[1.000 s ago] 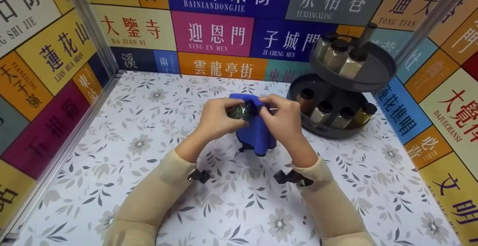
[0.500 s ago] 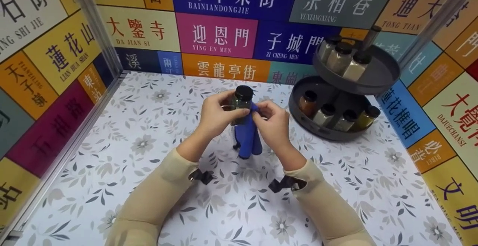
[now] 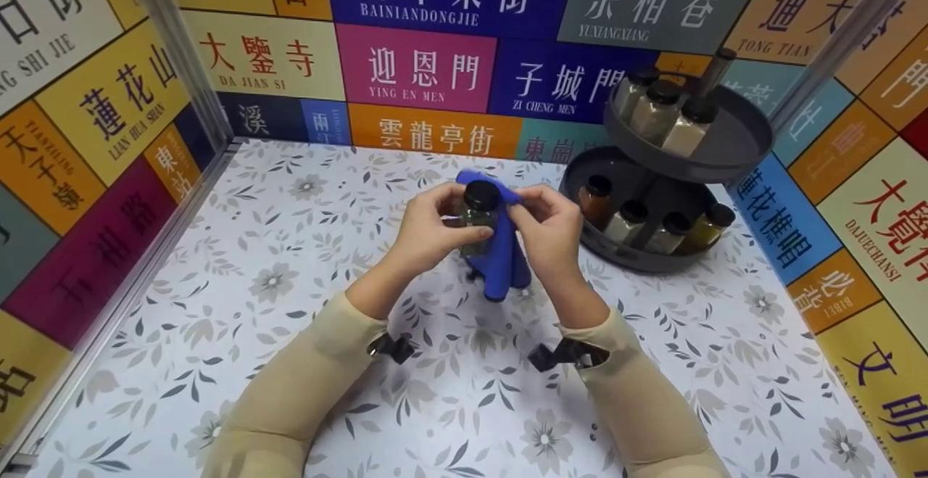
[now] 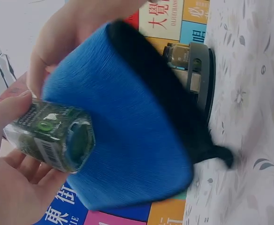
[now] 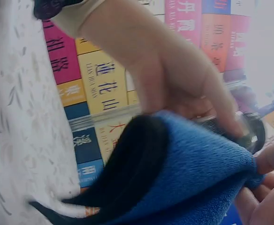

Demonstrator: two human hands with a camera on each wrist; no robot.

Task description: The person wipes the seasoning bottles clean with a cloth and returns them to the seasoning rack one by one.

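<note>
My left hand [image 3: 431, 228] grips a glass spice jar [image 3: 475, 235] with a black lid and dark green contents. In the left wrist view a printed label and barcode show on the jar [image 4: 48, 133]. Beside it, my right hand [image 3: 554, 246] pinches a blue cloth [image 3: 500, 268] with dark edging, which hangs down against the jar. Fingertips of the right hand [image 5: 268, 183] bunch the cloth [image 5: 198, 164] in the right wrist view. Both hands are above the table, and the cloth hides part of the jar.
A dark two-tier round rack [image 3: 645, 253] stands at the back right, with several black-lidded jars on both tiers. The floral-patterned table [image 3: 290, 362] meets sign-covered walls [image 3: 428, 64] behind and at the sides.
The jar, tilted and partly hidden a second ago, turned upright with its black lid up. The cloth shifted from around the jar to its right side. Both hands since moved slightly right.
</note>
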